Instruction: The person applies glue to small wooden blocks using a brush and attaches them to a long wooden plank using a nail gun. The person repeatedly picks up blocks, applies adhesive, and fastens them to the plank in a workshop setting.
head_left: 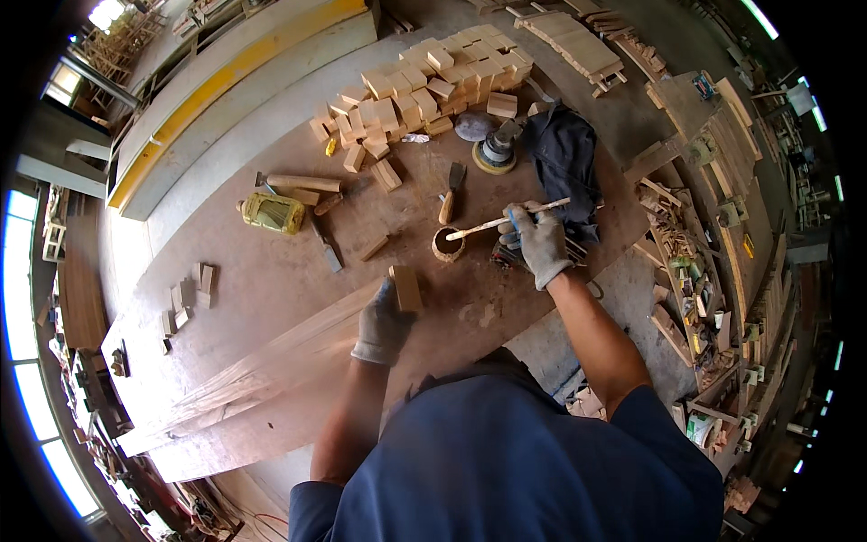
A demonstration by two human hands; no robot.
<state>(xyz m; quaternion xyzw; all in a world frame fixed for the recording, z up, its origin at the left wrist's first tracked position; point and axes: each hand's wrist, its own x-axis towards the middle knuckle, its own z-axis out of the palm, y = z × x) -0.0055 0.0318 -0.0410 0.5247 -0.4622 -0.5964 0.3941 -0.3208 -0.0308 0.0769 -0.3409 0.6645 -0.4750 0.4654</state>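
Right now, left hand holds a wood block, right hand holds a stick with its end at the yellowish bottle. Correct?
Not quite: head view shows the stick ending at the small round pot; the yellowish bottle lies farther left. Left hand with wood block, right hand with stick: correct.

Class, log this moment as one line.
left hand: holds wooden block; right hand: holds thin stick, tip at round pot; beyond: block pile, sander

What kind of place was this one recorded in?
Most likely a woodworking shop: a big pile of cut wooden blocks, a power sander and a wooden-handled chisel share the worktable.
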